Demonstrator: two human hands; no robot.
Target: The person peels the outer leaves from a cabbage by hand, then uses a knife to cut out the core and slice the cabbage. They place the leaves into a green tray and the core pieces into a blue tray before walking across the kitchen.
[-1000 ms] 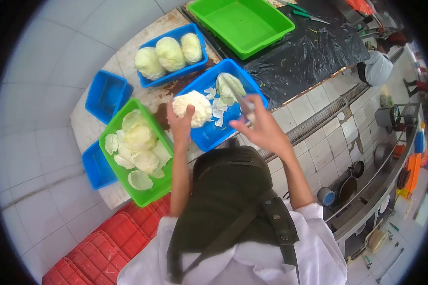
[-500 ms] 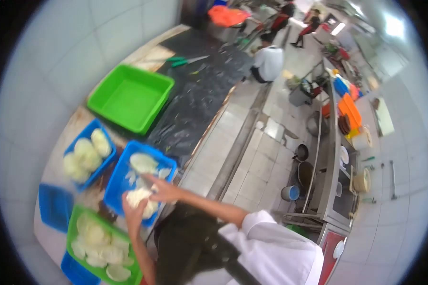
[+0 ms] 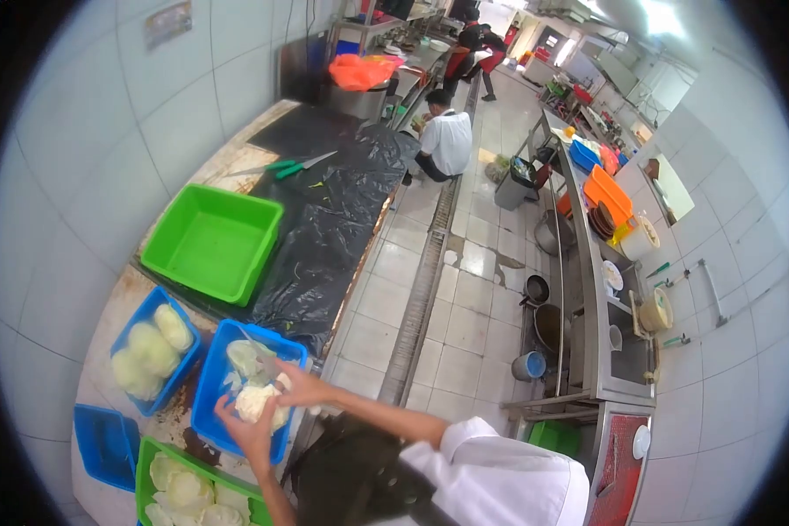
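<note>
A pale, crinkled cabbage [image 3: 256, 401] is held over a blue tub [image 3: 209, 373]. My left hand [image 3: 251, 433] cups its lower side with bent fingers. From the other side, my right hand [image 3: 300, 386] pinches at the cabbage's upper edge; whether a loose leaf is between those fingers is hidden. A large cabbage leaf [image 3: 247, 358] and smaller pieces lie inside the tub. Beside it, another blue tub [image 3: 196, 352] contains several whole cabbages [image 3: 153, 351]. Nearer to me, a green tub [image 3: 145, 480] holds loose cabbage leaves [image 3: 187, 491].
A large green tub [image 3: 210, 250] sits on the worktop's black plastic sheet [image 3: 311, 237]. Beyond it lie green-handled knives [image 3: 291, 168]. A smaller blue tub [image 3: 107, 445] stands by the wall. A person in white [image 3: 450, 140] crouches beside the floor drain [image 3: 421, 298].
The view has shifted, showing more of the room's far end. Both hands remain at the cabbage, and my right hand's fingers now lie closer against it.
</note>
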